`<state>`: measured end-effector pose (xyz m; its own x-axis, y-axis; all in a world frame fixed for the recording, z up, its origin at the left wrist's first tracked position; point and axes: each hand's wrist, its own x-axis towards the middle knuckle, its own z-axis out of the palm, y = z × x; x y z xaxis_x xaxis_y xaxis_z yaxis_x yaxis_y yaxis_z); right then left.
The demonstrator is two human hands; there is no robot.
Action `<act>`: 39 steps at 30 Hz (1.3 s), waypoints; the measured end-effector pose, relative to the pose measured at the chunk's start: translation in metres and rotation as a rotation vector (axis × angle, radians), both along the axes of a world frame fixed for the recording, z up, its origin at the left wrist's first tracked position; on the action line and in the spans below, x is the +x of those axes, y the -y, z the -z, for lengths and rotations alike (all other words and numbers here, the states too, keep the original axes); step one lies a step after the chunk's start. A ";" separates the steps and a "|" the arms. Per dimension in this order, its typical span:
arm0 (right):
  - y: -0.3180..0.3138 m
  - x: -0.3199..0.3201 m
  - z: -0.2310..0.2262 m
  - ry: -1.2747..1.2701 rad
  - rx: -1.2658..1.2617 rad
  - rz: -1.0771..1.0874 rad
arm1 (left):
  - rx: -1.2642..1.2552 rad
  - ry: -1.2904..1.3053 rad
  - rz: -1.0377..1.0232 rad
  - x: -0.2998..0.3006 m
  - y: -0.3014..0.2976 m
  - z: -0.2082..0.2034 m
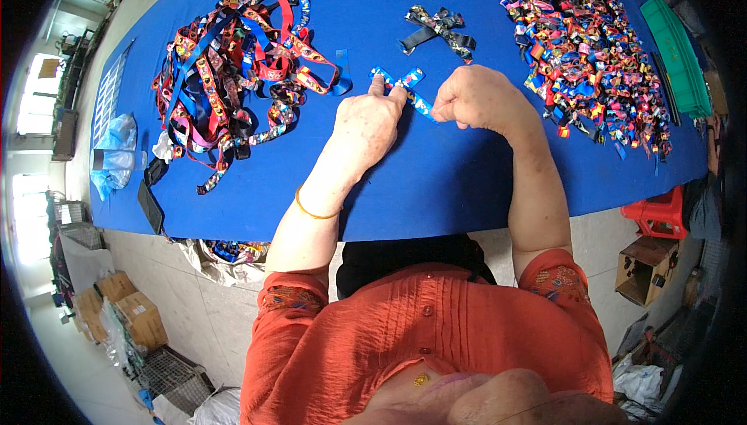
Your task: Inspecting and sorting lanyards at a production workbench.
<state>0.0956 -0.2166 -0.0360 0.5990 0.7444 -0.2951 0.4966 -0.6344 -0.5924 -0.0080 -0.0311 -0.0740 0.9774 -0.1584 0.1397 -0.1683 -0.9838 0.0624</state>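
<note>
Crate: green crate (675, 52) far right of the right hand, contents cannot be told.
Cloth: blue table cover (436, 184) bare below both hands, down to its near edge.
Left hand: left hand (364, 123) mostly flat, fingertips pressing a blue ribbon (398, 83).
Right hand: right hand (475, 98) clenched, pinching that ribbon's right end.
Heaps: ribbon tangle (233, 67) left, bows (580, 44) right.
</note>
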 end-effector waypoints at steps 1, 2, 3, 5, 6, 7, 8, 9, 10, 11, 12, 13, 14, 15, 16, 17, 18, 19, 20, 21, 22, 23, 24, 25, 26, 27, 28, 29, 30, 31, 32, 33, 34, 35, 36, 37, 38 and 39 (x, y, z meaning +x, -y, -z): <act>0.000 0.000 -0.001 0.002 -0.037 -0.005 | 0.001 -0.001 0.001 0.000 0.001 -0.001; 0.000 -0.001 -0.001 0.001 -0.036 -0.003 | -0.005 -0.038 -0.023 0.000 0.001 -0.002; -0.001 -0.002 -0.002 0.017 -0.031 -0.001 | -0.011 -0.075 -0.047 0.000 0.002 -0.002; -0.001 -0.005 -0.002 0.032 -0.026 0.003 | -0.014 -0.065 -0.046 0.001 0.003 -0.002; 0.000 -0.006 -0.002 0.085 -0.003 -0.006 | -0.018 -0.054 -0.048 0.001 0.003 -0.002; 0.000 -0.007 -0.002 0.137 0.022 -0.015 | -0.016 -0.055 -0.045 0.001 0.002 -0.002; 0.001 -0.008 -0.001 0.136 0.023 -0.012 | -0.009 -0.022 -0.017 0.001 0.001 -0.001; 0.001 -0.008 -0.001 0.142 0.026 0.000 | -0.001 0.012 0.012 0.001 0.000 0.000; 0.000 -0.008 -0.001 0.148 0.030 0.011 | 0.000 0.011 0.013 0.001 0.000 0.001; 0.000 -0.008 -0.001 0.147 0.031 0.012 | -0.013 0.030 0.005 0.000 0.001 0.001; -0.001 -0.007 -0.001 0.108 0.003 0.019 | -0.026 0.050 -0.004 0.000 0.001 0.002; -0.002 -0.006 -0.002 0.069 -0.025 0.027 | -0.025 0.050 -0.005 0.001 0.002 0.002; -0.001 -0.004 -0.001 0.069 -0.025 0.026 | -0.076 0.074 -0.019 0.002 0.004 0.003; 0.002 -0.003 0.002 0.098 -0.005 0.036 | -0.128 0.098 -0.035 0.004 0.004 0.004; 0.002 -0.002 0.004 0.124 0.015 0.045 | -0.126 0.096 -0.038 0.005 0.002 0.005; -0.001 -0.002 0.004 0.122 0.016 0.042 | -0.223 0.130 -0.059 0.007 -0.001 0.006; -0.005 -0.001 0.004 0.163 0.054 0.062 | -0.320 0.164 -0.080 0.009 -0.004 0.007; -0.006 0.000 0.004 0.207 0.090 0.086 | -0.342 0.164 -0.153 0.009 -0.006 0.004; -0.008 0.001 0.007 0.206 0.089 0.085 | -0.387 0.218 -0.195 0.011 -0.010 0.005; -0.010 0.001 0.015 0.266 0.198 0.144 | -0.419 0.267 -0.212 0.013 -0.015 0.007; -0.013 0.001 0.020 0.326 0.311 0.201 | -0.449 0.318 -0.232 0.015 -0.021 0.008; -0.015 0.000 0.023 0.325 0.313 0.195 | -0.499 0.316 -0.298 0.016 -0.024 0.007; -0.014 0.000 0.025 0.348 0.331 0.233 | -0.515 0.340 -0.305 0.019 -0.031 0.011; -0.015 0.000 0.027 0.371 0.351 0.268 | -0.587 0.330 -0.337 0.021 -0.033 0.010; -0.017 0.000 0.029 0.369 0.355 0.259 | -0.659 0.320 -0.368 0.021 -0.034 0.010; -0.018 0.000 0.030 0.370 0.365 0.265 | -0.656 0.324 -0.376 0.021 -0.039 0.010; -0.017 0.000 0.031 0.375 0.369 0.276 | -0.690 0.321 -0.410 0.021 -0.043 0.010; -0.018 0.000 0.033 0.377 0.365 0.274 | -0.724 0.318 -0.442 0.021 -0.047 0.010; -0.022 0.000 0.035 0.389 0.369 0.269 | -0.764 0.320 -0.485 0.022 -0.052 0.015; -0.025 0.000 0.037 0.399 0.375 0.266 | -0.761 0.307 -0.505 0.021 -0.054 0.013; -0.026 0.000 0.037 0.400 0.372 0.267 | -0.758 0.293 -0.524 0.021 -0.054 0.011; -0.025 -0.001 0.038 0.394 0.363 0.275 | -0.761 0.292 -0.523 0.022 -0.053 0.011; -0.025 -0.003 0.037 0.393 0.360 0.282 | -0.739 0.281 -0.493 0.021 -0.052 0.009; -0.027 -0.004 0.037 0.397 0.362 0.282 | -0.716 0.271 -0.462 0.021 -0.051 0.007; -0.028 -0.005 0.038 0.376 0.341 0.278 | -0.715 0.275 -0.460 0.021 -0.051 0.008; -0.030 -0.005 0.038 0.351 0.317 0.271 | -0.632 0.312 -0.361 0.023 -0.052 0.012; -0.031 -0.005 0.037 0.352 0.317 0.270 | -0.547 0.348 -0.262 0.024 -0.053 0.014; -0.032 -0.006 0.036 0.351 0.287 0.267 | -0.540 0.336 -0.222 0.026 -0.051 0.018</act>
<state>0.0892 -0.1846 -0.0724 0.8052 0.5735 0.1511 0.5395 -0.6025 -0.5881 0.0175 0.0202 -0.0920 0.8682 0.2192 0.4452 -0.0617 -0.8425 0.5351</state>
